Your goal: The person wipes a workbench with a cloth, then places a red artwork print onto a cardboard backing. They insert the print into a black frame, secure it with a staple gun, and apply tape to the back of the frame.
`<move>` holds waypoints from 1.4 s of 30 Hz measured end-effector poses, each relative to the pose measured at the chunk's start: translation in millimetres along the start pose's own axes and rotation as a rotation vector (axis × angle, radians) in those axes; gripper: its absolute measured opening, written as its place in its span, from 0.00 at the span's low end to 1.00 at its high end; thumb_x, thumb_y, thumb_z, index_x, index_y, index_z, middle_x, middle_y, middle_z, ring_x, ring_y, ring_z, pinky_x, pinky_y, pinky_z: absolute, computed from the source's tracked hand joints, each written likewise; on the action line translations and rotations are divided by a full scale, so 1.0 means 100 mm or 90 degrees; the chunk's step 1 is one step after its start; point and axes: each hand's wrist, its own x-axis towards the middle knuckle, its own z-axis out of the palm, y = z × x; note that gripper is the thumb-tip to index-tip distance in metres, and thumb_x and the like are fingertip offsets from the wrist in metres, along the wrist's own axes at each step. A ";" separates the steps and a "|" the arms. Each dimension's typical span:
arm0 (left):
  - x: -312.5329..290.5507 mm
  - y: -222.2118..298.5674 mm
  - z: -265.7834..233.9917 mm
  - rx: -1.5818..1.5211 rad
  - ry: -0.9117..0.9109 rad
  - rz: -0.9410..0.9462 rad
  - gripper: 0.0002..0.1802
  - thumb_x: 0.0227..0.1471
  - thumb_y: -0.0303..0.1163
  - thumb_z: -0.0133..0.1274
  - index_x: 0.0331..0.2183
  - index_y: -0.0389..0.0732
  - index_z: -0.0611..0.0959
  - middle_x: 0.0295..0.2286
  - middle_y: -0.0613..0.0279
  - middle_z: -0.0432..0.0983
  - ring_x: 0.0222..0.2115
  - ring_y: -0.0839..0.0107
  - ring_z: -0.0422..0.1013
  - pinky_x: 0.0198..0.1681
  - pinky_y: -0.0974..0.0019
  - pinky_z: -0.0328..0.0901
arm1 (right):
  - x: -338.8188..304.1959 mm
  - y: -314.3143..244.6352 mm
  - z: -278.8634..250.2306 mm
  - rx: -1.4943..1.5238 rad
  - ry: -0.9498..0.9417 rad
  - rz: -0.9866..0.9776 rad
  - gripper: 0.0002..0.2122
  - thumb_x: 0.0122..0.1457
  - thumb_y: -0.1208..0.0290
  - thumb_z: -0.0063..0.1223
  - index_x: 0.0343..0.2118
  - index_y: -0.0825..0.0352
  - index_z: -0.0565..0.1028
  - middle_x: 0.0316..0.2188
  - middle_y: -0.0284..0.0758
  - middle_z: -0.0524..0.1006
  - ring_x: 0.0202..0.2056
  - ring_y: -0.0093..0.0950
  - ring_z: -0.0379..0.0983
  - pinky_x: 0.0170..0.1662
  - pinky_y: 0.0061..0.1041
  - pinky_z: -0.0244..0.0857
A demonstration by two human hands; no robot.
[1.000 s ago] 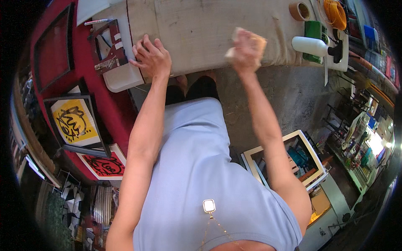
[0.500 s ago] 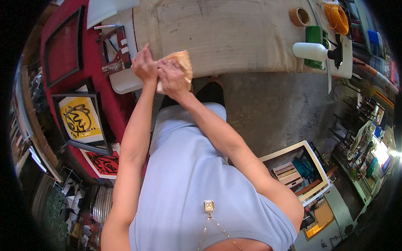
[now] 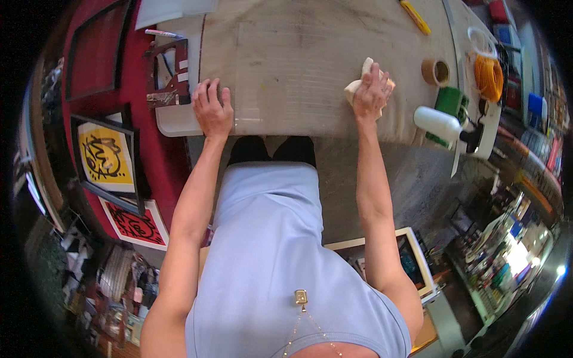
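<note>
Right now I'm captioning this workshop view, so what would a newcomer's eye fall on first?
Probably the cream cloth under the right hand, toward the right of the worktable. Next, perhaps the yellow print with its bold black drawing, at the left. The orange coil at upper right also stands out.

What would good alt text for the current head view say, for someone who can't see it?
The person's right hand holds a pale cloth on a worktable; the open left hand is near its front edge. To the right are a white bottle, a tape roll and an orange coil.
</note>
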 end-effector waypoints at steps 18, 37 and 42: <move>-0.02 0.01 -0.01 -0.104 0.051 -0.106 0.16 0.52 0.34 0.51 0.42 0.38 0.77 0.44 0.56 0.71 0.50 0.56 0.64 0.53 0.58 0.59 | 0.80 -1.79 1.11 0.315 -0.277 -0.585 0.21 0.58 0.61 0.46 0.52 0.67 0.67 0.55 0.41 0.65 0.60 0.35 0.54 0.62 0.40 0.42; -0.03 -0.15 0.01 -0.305 0.078 -0.146 0.19 0.56 0.37 0.46 0.46 0.36 0.74 0.45 0.50 0.71 0.49 0.53 0.65 0.52 0.58 0.59 | -1.67 -1.40 -0.31 0.548 -0.972 -0.655 0.12 0.55 0.62 0.49 0.35 0.65 0.74 0.26 0.43 0.75 0.31 0.42 0.74 0.38 0.43 0.67; -0.01 -0.01 0.00 -0.228 0.054 -0.181 0.22 0.57 0.41 0.43 0.47 0.36 0.72 0.45 0.49 0.69 0.50 0.52 0.61 0.55 0.55 0.52 | -0.61 -1.82 -0.52 0.552 -0.451 -0.442 0.18 0.45 0.70 0.61 0.41 0.68 0.73 0.34 0.41 0.76 0.36 0.37 0.73 0.40 0.35 0.67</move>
